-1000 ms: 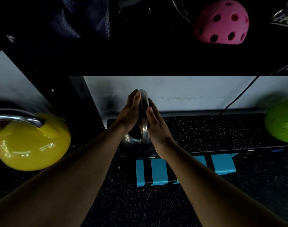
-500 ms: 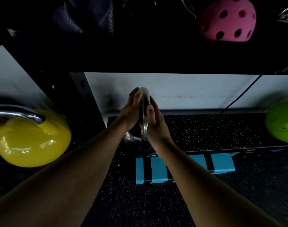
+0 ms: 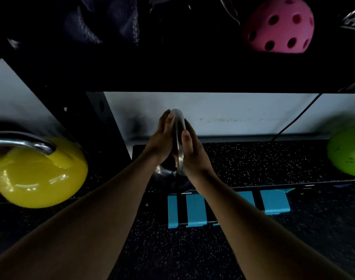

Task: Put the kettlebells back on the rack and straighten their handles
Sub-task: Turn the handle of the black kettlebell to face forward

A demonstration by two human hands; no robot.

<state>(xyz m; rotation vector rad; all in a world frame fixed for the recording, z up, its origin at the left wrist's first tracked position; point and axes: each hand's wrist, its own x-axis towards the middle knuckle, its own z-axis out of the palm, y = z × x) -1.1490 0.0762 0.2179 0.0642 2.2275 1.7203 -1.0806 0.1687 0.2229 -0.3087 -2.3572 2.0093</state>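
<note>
Left hand (image 3: pixel 161 142) and right hand (image 3: pixel 192 156) flat against kettlebell handle (image 3: pixel 179 138), open shelf (image 3: pixel 253 158) rightward.

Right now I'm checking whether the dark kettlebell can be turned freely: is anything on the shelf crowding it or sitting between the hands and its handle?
Nothing visible does. The left hand and right hand lie flat against the steel handle. The yellow kettlebell and green kettlebell sit well clear.

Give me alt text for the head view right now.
Both hands, left hand and right hand, press flat against the steel handle of a dark kettlebell on the speckled rack shelf, between a yellow kettlebell and a green kettlebell.
</note>
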